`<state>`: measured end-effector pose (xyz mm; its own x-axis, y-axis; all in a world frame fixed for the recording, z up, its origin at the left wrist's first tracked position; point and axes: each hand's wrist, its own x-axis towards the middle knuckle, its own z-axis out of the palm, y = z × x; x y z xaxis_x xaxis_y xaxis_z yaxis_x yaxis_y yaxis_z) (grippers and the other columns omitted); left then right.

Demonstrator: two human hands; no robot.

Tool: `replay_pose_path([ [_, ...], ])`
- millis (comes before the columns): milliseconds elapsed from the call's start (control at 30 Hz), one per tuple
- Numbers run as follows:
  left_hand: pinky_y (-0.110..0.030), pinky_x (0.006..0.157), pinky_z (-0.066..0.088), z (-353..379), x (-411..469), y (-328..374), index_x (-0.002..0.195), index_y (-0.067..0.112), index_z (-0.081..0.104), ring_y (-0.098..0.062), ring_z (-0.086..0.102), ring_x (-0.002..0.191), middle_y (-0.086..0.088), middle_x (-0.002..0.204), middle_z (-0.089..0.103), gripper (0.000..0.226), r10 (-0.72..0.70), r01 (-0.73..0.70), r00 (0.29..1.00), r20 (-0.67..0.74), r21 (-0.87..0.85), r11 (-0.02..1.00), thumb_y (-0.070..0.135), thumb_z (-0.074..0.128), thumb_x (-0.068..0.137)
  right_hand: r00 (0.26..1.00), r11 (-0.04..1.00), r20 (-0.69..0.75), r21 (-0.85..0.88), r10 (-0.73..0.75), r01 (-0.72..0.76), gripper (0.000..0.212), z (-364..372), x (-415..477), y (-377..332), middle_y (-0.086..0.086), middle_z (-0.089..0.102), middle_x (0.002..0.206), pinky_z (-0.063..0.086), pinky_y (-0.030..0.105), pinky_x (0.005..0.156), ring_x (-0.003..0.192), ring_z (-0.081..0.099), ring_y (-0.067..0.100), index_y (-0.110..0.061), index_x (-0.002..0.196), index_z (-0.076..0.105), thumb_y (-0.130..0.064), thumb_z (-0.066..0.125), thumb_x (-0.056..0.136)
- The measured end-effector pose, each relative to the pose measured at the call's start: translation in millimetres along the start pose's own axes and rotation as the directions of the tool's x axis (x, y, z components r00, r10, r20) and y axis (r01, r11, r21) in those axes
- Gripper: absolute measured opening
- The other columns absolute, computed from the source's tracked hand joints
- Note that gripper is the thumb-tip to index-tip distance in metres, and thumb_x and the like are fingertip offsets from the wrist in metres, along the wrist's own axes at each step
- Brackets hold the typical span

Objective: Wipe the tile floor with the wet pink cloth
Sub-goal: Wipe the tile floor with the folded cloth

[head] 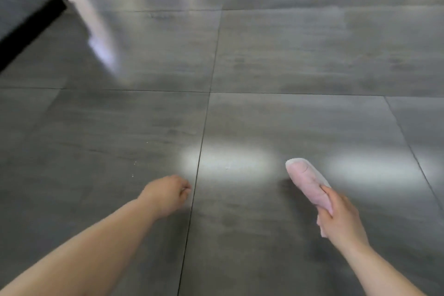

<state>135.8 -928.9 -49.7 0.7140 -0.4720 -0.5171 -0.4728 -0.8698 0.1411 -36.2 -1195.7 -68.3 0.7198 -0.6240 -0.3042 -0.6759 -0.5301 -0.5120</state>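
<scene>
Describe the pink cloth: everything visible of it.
The pale pink soft cloth is bunched into a long, rounded roll with a whitish edge at its far end. The right hand grips its near end, a small corner poking out below the palm. The roll points forward and left over the dark grey tile floor, its shadow beside it. Whether its tip touches the floor cannot be told.
</scene>
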Motion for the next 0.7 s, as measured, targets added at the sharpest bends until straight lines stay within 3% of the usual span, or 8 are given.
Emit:
replay_pose_path([
  [67,-0.027,0.09,0.042,-16,2,-42,0.117,0.019,0.056,-0.022,0.052,0.117,-0.003,0.127,0.057,0.032,-0.073,0.072,0.997,-0.016,-0.007,0.997,0.027,0.037,0.093,0.997,0.997,0.016,0.033,-0.074,0.073,0.029,13,11,-33,0.007,0.061,0.07,0.048,0.035,0.063,0.065,0.059,0.029,-0.014,0.095,0.061,-0.007,0.037,0.081],
  [200,-0.028,0.092,0.042,-19,-2,-115,0.113,0.017,0.06,-0.023,0.054,0.115,-0.005,0.125,0.059,0.03,-0.239,0.221,0.967,-0.086,-0.179,0.959,0.025,0.039,0.093,0.981,0.983,0.109,-0.076,-0.158,0.167,0.044,44,29,-96,0.013,0.062,0.112,0.045,0.034,0.081,0.1,0.058,0.033,-0.019,0.125,0.054,-0.004,0.042,0.085],
  [367,-0.026,0.094,0.04,-7,-53,-167,0.111,0.017,0.061,-0.02,0.053,0.117,-0.003,0.124,0.058,0.028,-0.407,0.349,0.913,-0.011,-0.492,0.797,0.023,0.04,0.093,0.96,0.965,0.15,-0.085,-0.235,0.25,0.046,45,33,-204,0.012,0.059,0.118,0.045,0.035,0.086,0.105,0.053,0.033,-0.022,0.128,0.05,-0.006,0.04,0.086],
  [500,-0.031,0.099,0.037,2,-69,-200,0.114,0.002,0.06,-0.029,0.053,0.118,-0.017,0.124,0.058,0.028,-0.611,0.467,0.791,0.029,-0.674,0.572,0.011,0.047,0.09,0.946,0.952,0.178,-0.095,-0.271,0.291,0.05,71,43,-261,0.007,0.053,0.128,0.041,0.037,0.095,0.114,0.047,0.032,-0.022,0.137,0.04,-0.008,0.041,0.088],
  [567,-0.036,0.103,0.034,20,-65,-216,0.111,-0.006,0.06,-0.035,0.05,0.119,-0.024,0.125,0.056,0.028,-0.708,0.46,0.706,-0.027,-0.743,0.487,0.003,0.051,0.087,0.938,0.944,0.16,-0.077,-0.306,0.321,0.052,99,48,-275,0.011,0.052,0.13,0.038,0.037,0.098,0.117,0.046,0.035,-0.017,0.137,0.04,-0.011,0.042,0.086],
  [700,-0.04,0.109,0.029,59,-45,-242,0.121,-0.002,0.053,-0.036,0.039,0.129,-0.022,0.14,0.039,0.038,-0.84,0.423,0.539,-0.061,-0.843,0.333,0.007,0.057,0.084,0.94,0.938,0.067,-0.068,-0.335,0.339,0.072,162,63,-290,0.024,0.051,0.131,0.035,0.042,0.1,0.119,0.045,0.042,-0.006,0.133,0.046,-0.023,0.032,0.064],
])
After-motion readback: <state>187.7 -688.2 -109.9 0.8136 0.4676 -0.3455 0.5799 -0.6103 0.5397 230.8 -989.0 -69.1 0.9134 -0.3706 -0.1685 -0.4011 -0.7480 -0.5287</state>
